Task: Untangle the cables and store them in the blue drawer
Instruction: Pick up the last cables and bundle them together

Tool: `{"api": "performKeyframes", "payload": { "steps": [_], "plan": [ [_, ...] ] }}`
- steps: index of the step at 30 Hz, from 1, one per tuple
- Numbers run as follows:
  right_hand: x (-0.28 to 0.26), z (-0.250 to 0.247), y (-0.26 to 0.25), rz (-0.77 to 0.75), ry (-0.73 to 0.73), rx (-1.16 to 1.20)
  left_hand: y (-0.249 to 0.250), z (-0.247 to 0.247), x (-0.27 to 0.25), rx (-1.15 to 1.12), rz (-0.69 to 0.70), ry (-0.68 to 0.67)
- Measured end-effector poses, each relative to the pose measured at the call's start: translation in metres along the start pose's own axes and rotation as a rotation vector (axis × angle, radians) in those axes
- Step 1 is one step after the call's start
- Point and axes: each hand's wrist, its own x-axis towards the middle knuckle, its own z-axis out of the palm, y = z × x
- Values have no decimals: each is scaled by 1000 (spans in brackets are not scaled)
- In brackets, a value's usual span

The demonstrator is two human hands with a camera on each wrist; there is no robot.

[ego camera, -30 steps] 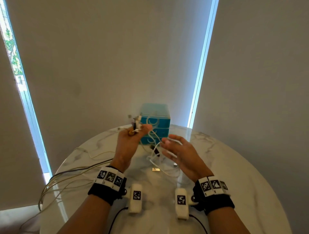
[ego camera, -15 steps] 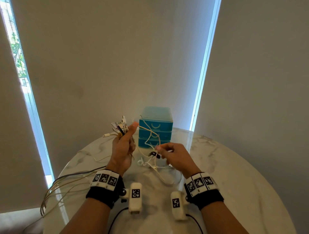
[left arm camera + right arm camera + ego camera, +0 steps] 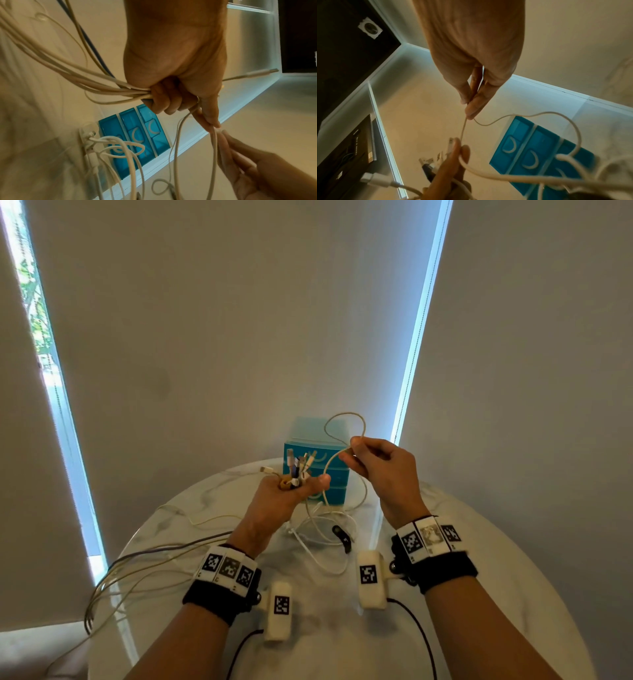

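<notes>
My left hand is fisted round a bundle of cables, their plugs sticking up above the fist. My right hand is raised higher and pinches one thin beige cable, which loops above its fingertips and runs down to the left hand. The blue drawer unit stands behind both hands with its drawers closed. A tangle of white cables and a black connector lie on the marble table.
Long cable tails trail from the left hand across the table and hang over its left edge. The round table stands near a wall with blinds and bright window strips on both sides.
My right hand rose from low over the tangle to above the drawer unit, drawing the thin beige cable up with it. The left hand kept its grip and shifted slightly right.
</notes>
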Motion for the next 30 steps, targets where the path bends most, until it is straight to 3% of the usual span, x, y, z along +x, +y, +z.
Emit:
{"api": "performKeyframes", "payload": {
  "steps": [2,5,12,15,18,23,25,30],
  "plan": [
    [-7,-3,8,136,-66,72,-5,-6,7,-65,17,76],
    [-22,-14,30,353,-229,-5,-13,-16,15,-243,2,189],
    [-43,-24,59,302,-514,-272,-17,-28,22,-425,-43,291],
    [-41,-25,65,206,-397,-383,-18,-31,24,-460,-54,312],
    [-37,-32,64,179,-209,-213,-19,-33,25,-479,-55,314],
    [-46,-26,72,399,-322,-237,-20,-33,24,-497,-76,314],
    [-48,-17,81,490,-327,-128,-21,-32,24,-500,-85,305],
    [-47,0,83,386,-274,-213,-24,-32,26,-495,-76,310]
  ]
}}
